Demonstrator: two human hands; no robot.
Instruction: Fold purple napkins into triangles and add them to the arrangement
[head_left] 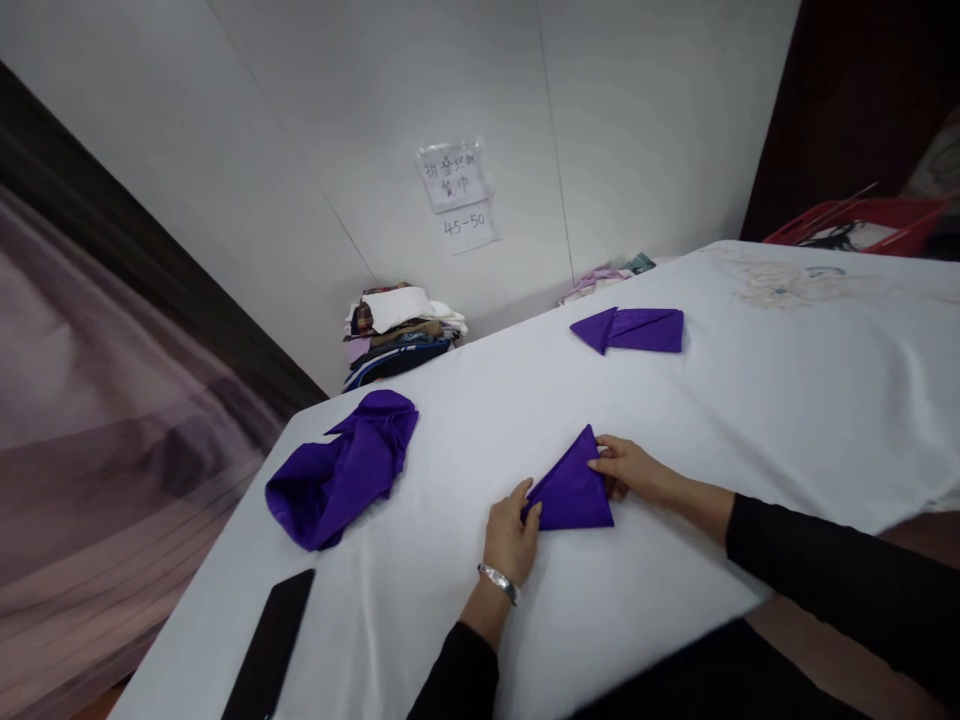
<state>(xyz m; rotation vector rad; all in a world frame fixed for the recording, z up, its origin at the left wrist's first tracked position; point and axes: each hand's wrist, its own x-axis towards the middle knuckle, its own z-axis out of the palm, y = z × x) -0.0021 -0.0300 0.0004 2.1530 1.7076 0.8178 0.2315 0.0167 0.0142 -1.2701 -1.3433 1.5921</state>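
Note:
A purple cloth napkin [574,488], folded into a triangle, lies on the white tablecloth [450,440] in front of me. My left hand [513,532] pinches its left corner between thumb and fingers; a silver bracelet is on that wrist. On the other side my right hand [626,468] grips the right edge, thumb on top and fingers partly hidden beneath. Farther back rests a second purple napkin [645,329], folded into an arrow-like shape with a pointed left end. Crumpled purple cloth [349,470] sits to the left.
A black flat object [271,640] lies at the table's near left. Behind the table are a stack of folded clothes [401,335] and more pale fabric [596,283]. A red basket [892,225] stands at the far right. Handwritten paper signs [454,180] hang on the wall.

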